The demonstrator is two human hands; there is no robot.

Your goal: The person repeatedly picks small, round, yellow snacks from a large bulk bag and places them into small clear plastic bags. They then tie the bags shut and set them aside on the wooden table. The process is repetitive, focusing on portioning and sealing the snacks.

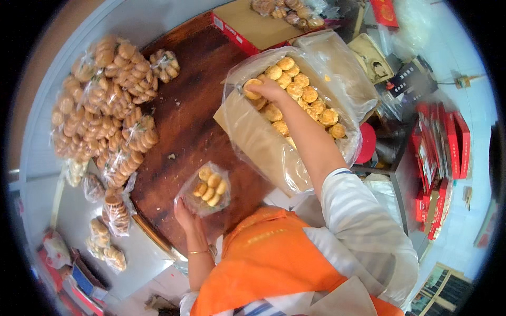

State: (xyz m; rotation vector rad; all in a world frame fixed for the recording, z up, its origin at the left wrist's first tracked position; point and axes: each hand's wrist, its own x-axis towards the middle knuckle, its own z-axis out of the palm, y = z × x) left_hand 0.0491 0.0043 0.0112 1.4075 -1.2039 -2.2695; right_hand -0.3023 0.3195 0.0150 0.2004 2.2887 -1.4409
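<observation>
My left hand point(185, 215) grips the edge of a clear plastic bag point(223, 173) above the near part of the table. Several small round golden pastries point(210, 186) sit inside that bag. My right hand point(272, 90) reaches into a cardboard box point(263, 148) lined with a clear plastic sheet. Its fingers are closed around one golden pastry point(252, 89) at the box's left side. More round pastries point(301, 90) lie packed in rows in the box, and my forearm hides some of them.
Tied clear bags of brown biscuits point(106, 98) are heaped at the left of the dark wooden table point(170, 122). A red-edged carton point(249, 27) holding bagged baked goods stands at the back. Red boxes point(435, 158) are stacked at the right. A few bags point(104, 241) rest on a pale surface at lower left.
</observation>
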